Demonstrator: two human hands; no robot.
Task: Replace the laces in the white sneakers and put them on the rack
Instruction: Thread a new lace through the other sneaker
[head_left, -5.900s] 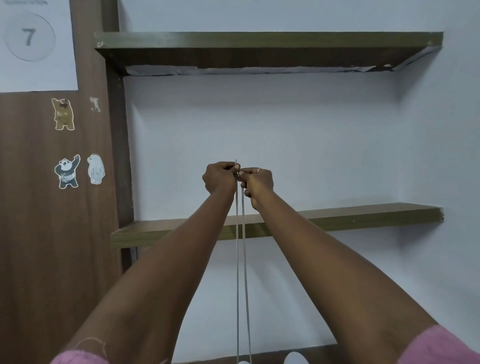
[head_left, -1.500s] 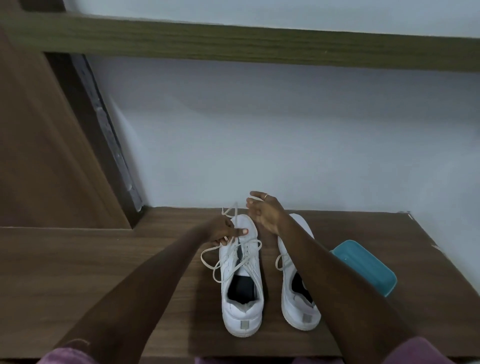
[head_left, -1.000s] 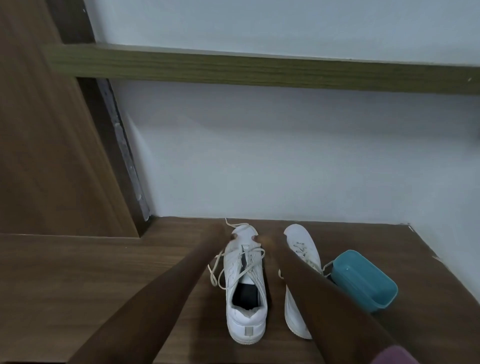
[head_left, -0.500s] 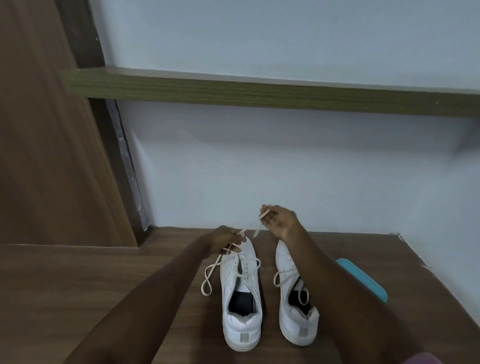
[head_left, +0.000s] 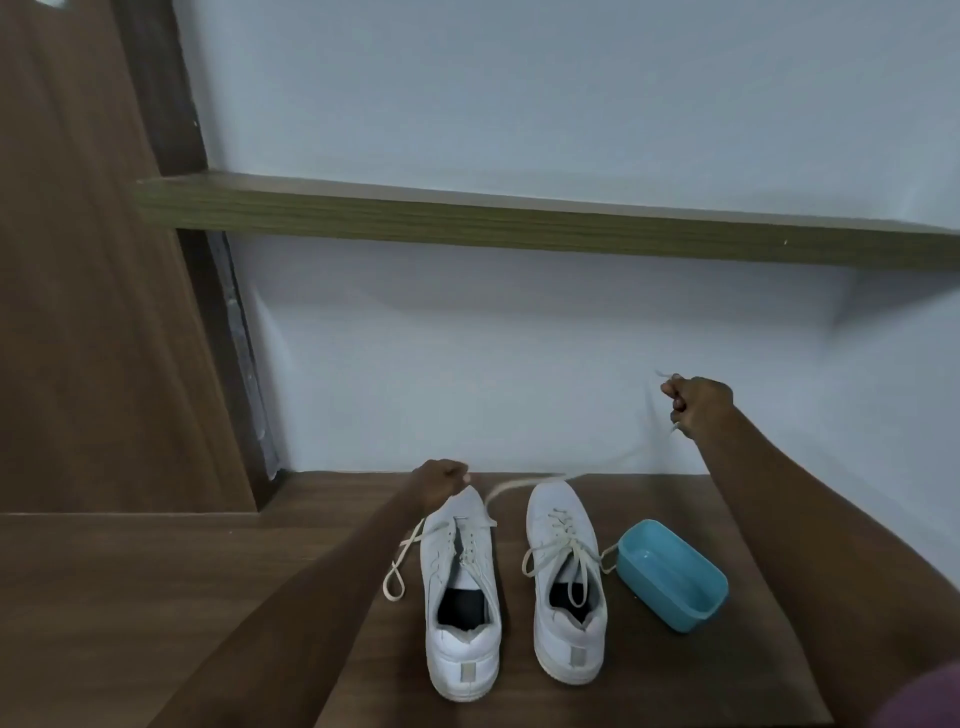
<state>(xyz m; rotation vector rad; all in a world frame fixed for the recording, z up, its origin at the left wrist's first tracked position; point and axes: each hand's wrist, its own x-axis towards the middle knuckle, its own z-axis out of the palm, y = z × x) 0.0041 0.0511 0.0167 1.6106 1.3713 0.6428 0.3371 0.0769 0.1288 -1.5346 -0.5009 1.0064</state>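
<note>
Two hands, apart: left hand (head_left: 441, 480) clamps the left sneaker (head_left: 441, 564), left of the teal tub (head_left: 670, 571); right hand (head_left: 696, 402), above the tub, grips its lace (head_left: 511, 486). Pull steadily, keeping the toe braced.

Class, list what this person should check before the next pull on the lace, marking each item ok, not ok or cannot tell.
1. Right hand grips the lace: ok.
2. Left hand holds the left sneaker at its toe: cannot tell, its grip is hidden.
3. Lace runs free past the right sneaker: cannot tell, blurred.
4. Blue tub lies off the lace's path: ok.
5. Left sneaker tied: not ok, a loose loop lies beside it.
</note>
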